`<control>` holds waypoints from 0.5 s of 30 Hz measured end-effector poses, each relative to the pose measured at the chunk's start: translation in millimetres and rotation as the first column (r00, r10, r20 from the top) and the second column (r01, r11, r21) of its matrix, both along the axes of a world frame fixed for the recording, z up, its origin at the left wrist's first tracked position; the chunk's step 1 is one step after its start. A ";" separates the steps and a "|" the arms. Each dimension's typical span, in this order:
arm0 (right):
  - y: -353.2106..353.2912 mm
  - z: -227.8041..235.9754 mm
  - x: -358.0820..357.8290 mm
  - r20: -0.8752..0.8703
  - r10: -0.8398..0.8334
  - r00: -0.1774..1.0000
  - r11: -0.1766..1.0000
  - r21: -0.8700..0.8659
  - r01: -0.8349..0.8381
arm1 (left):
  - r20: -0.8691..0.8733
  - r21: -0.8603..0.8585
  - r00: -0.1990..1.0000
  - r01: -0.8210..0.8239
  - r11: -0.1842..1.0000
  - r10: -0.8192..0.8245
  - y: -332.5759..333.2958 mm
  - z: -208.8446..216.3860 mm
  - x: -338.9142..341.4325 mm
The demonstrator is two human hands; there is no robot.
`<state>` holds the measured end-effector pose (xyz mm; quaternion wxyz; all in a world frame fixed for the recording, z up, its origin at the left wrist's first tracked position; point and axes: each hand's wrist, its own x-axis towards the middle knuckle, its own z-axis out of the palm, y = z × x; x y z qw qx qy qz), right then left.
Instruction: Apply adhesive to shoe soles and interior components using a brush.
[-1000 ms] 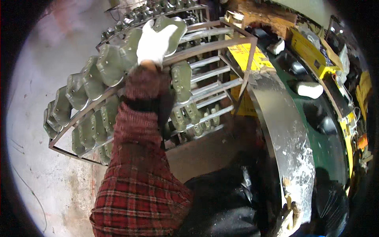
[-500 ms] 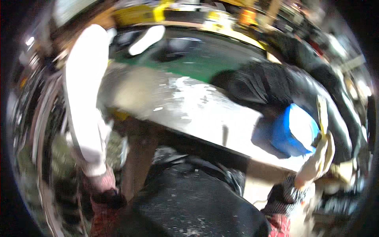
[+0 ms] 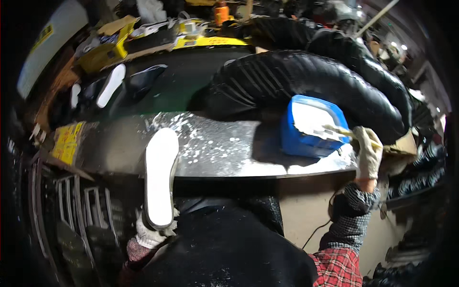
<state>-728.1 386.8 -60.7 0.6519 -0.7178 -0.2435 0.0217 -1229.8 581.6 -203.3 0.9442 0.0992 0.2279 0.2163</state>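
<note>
My left hand (image 3: 152, 233), in a pale work glove, grips a shoe sole (image 3: 161, 179) by its near end, white face up. The far end of the sole reaches over the front edge of the bench. At the right, my right hand (image 3: 369, 149), also gloved, is closed round the handle of a brush (image 3: 340, 129). The brush slants down to the left into a blue tub (image 3: 302, 138) of white, glue-like stuff; its tip is hard to make out there. The tub stands on the bench near its front right.
The metal bench top (image 3: 203, 148) is spattered white. Behind it, a dark green belt (image 3: 172, 98) carries another white sole (image 3: 112, 86) and dark shoe parts (image 3: 146, 76). Fat black ribbed ducts (image 3: 306, 71) curve behind the tub. A metal rack (image 3: 81, 205) stands at lower left.
The whole view has swung. My left hand has drawn the sole lower and nearer my body. The brush, upright beside the tub before, now tilts down into it.
</note>
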 end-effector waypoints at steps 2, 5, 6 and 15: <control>5.9 8.7 -22.1 0.114 0.023 0.993 1.000 -0.016 -0.022 | 0.056 -0.046 0.998 -0.036 0.998 0.038 1.3 6.6 6.6; 55.6 12.5 -96.2 0.206 0.272 0.940 0.955 0.063 -0.290 | 0.087 -0.187 0.981 -0.153 0.970 0.172 8.9 -3.6 15.1; 79.8 4.4 -123.3 0.157 0.394 0.906 0.916 0.018 -0.401 | 0.187 -0.214 0.974 -0.084 0.973 0.125 15.2 -3.9 20.8; 239.1 -67.6 -195.6 0.395 0.681 0.617 0.707 -0.134 -0.694 | 0.306 -0.052 0.950 -0.045 0.998 0.059 18.5 -67.7 -5.6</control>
